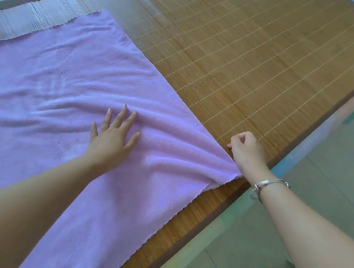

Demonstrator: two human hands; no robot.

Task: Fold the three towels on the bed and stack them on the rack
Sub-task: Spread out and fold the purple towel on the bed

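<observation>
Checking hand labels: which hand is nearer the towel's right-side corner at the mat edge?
Right. The right hand pinches the purple towel just beside that corner; the left hand lies flat on the towel further in.

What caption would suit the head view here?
Left hand presses flat on a spread purple towel while the right hand pinches its corner on the bamboo mat.

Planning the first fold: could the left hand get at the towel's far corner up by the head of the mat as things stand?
Probably yes. The left hand lies flat on the purple towel, and nothing sits on the cloth between it and the far corner; it would need a long stretch.
</observation>
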